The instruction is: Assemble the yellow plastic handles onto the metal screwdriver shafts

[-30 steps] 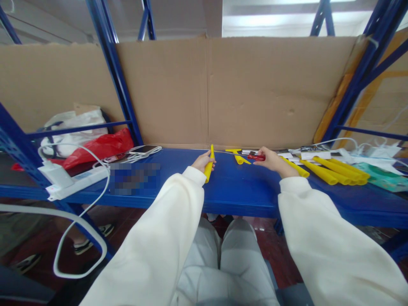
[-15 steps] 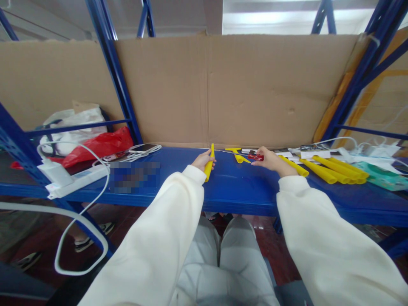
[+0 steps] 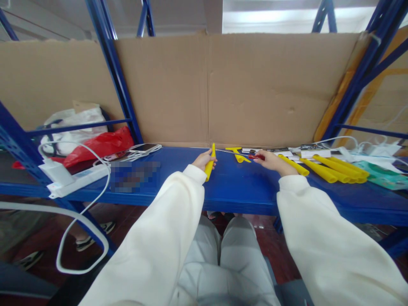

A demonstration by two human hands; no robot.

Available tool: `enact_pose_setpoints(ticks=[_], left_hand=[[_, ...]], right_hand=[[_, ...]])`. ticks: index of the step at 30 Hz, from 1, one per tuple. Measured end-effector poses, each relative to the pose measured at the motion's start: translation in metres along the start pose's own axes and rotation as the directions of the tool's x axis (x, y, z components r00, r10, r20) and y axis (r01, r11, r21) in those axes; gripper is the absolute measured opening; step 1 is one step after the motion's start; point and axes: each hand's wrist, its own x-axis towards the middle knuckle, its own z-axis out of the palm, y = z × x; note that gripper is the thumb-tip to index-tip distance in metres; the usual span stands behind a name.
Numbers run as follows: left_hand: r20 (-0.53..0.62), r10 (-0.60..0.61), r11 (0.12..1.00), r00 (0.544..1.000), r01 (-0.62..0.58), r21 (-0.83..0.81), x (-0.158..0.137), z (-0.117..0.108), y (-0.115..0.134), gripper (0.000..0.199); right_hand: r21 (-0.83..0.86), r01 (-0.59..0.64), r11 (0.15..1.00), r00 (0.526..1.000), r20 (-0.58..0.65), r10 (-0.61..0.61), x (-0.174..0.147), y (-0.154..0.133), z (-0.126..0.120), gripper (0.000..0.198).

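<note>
My left hand (image 3: 202,160) is closed around a yellow plastic handle (image 3: 208,169), which stands tilted above the blue shelf. My right hand (image 3: 269,161) grips the red handle of a long screwdriver (image 3: 253,157). Its thin shaft runs left toward the upper part of the yellow handle; whether the tip touches it or sits inside cannot be made out. Between my hands, a yellow T-shaped piece (image 3: 238,157) lies on the shelf behind the shaft. Just right of my right hand lies a yellow tube (image 3: 295,165).
Several yellow tubes (image 3: 321,171) lie at the right, near small boxes (image 3: 314,150) and a green packet (image 3: 382,174). A power strip (image 3: 79,178), phone (image 3: 144,148) and red bag (image 3: 102,146) occupy the left. Cardboard (image 3: 255,89) walls the back of the blue shelf (image 3: 236,191).
My right hand has shifted its grip on the screwdriver, and its fingers now cover more of the red handle. My left hand and the yellow handle are almost unmoved.
</note>
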Motion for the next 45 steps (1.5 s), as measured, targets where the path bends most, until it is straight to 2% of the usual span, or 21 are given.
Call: enact_pose_setpoints(ticks=[5,11,15,18,22,24,29,34,36,41,45], left_hand=[[-0.026,-0.001,1.000,1.000,0.001,0.006,0.001,-0.002,0.000,0.077],[-0.031,0.000,1.000,1.000,0.001,0.012,0.005,-0.003,-0.001,0.076],[-0.046,0.002,1.000,0.999,-0.001,0.027,0.002,0.001,-0.001,0.076],[-0.056,0.011,1.000,0.998,-0.010,0.024,-0.002,0.003,0.001,0.076],[-0.072,0.013,1.000,0.997,-0.012,0.015,-0.003,0.003,0.001,0.076],[-0.072,0.011,1.000,0.997,-0.010,0.015,-0.002,0.002,0.000,0.076],[-0.063,0.014,0.999,0.998,-0.012,0.032,0.000,0.002,-0.001,0.076],[-0.060,0.010,0.999,0.998,-0.008,0.033,0.001,0.002,-0.001,0.076],[-0.055,0.010,0.999,0.998,-0.008,0.031,0.002,0.001,-0.001,0.076],[-0.045,0.010,1.000,0.999,-0.008,0.029,0.006,-0.001,-0.002,0.077],[-0.035,0.007,0.999,0.999,-0.006,0.033,0.004,-0.001,-0.002,0.077]], right_hand=[[-0.055,0.006,0.998,1.000,-0.007,-0.007,0.004,0.005,0.007,0.030],[-0.142,-0.005,0.990,0.998,-0.056,-0.003,0.001,-0.005,0.002,0.014],[-0.138,-0.001,0.990,1.000,-0.023,-0.002,0.000,-0.008,0.000,0.006],[-0.089,-0.005,0.996,1.000,0.016,0.007,0.001,-0.008,0.002,0.007],[-0.048,0.000,0.999,1.000,0.003,0.001,0.002,-0.005,0.006,0.028],[-0.068,-0.002,0.998,1.000,-0.019,0.000,0.002,-0.004,0.007,0.032],[-0.127,-0.029,0.992,0.998,-0.058,0.022,0.000,-0.009,0.002,0.018],[-0.119,-0.021,0.993,1.000,-0.007,0.021,-0.002,-0.015,-0.002,0.004],[-0.101,-0.023,0.995,1.000,-0.001,0.023,-0.002,-0.014,-0.001,0.006],[-0.126,-0.032,0.991,0.999,-0.032,0.028,0.001,-0.007,0.003,0.028],[-0.173,-0.036,0.984,0.998,-0.058,0.027,0.001,-0.009,0.001,0.017]])
